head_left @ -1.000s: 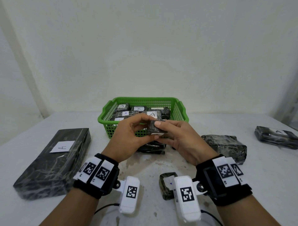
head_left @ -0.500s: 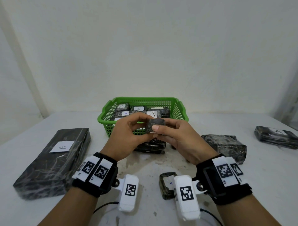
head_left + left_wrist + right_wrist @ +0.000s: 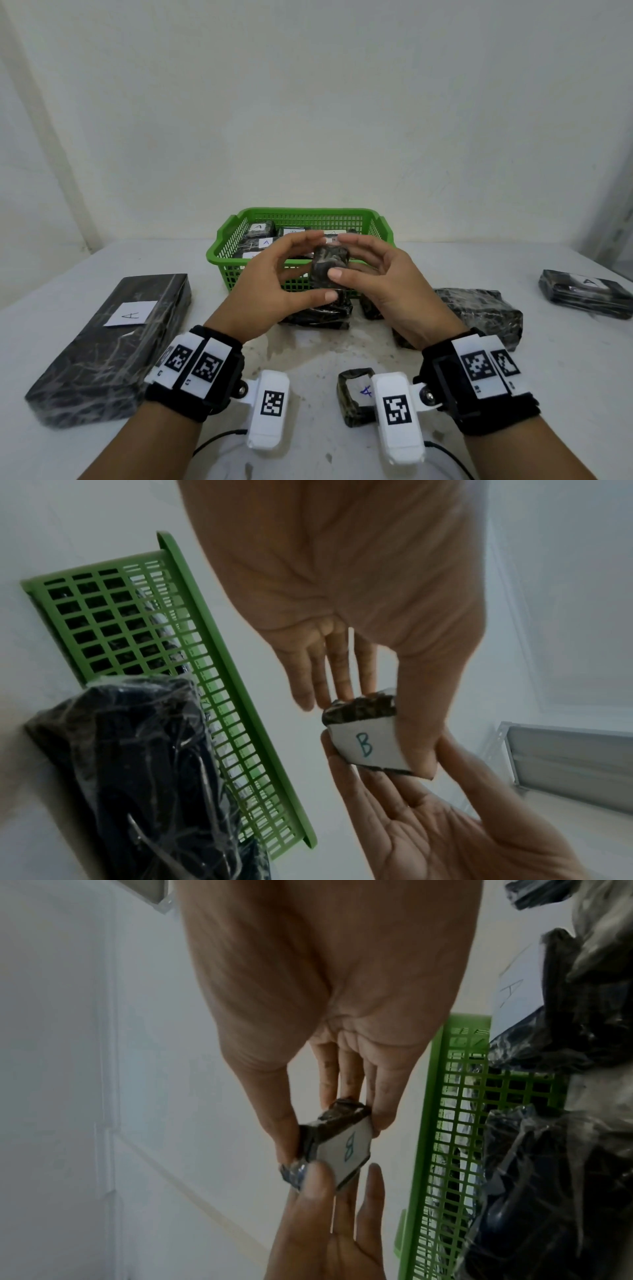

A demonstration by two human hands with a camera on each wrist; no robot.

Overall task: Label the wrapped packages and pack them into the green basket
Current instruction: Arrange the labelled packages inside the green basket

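A small dark wrapped package (image 3: pixel 329 263) hangs in the air just in front of the green basket (image 3: pixel 308 214), held by both hands. My left hand (image 3: pixel 313 270) pinches it between thumb and fingers, with the thumb at its lower edge. From the other side my right hand (image 3: pixel 344 255) pinches it, thumb on the near face. The white label marked B (image 3: pixel 365 744) sits on the face turned toward the wrists, so the head view shows only dark wrap. The basket holds several packages with white labels (image 3: pixel 260 229).
A long labelled package (image 3: pixel 109 346) lies at the left. A dark package (image 3: pixel 318 313) rests against the basket front, and another (image 3: pixel 479 315) lies to the right. A labelled one (image 3: pixel 585 294) sits far right, and a small one marked A (image 3: pixel 354 394) lies near my right wrist.
Both hands have turned the small package so its label faces down and away from the head camera. The fingers have spread out further, and the package has moved slightly toward the basket.
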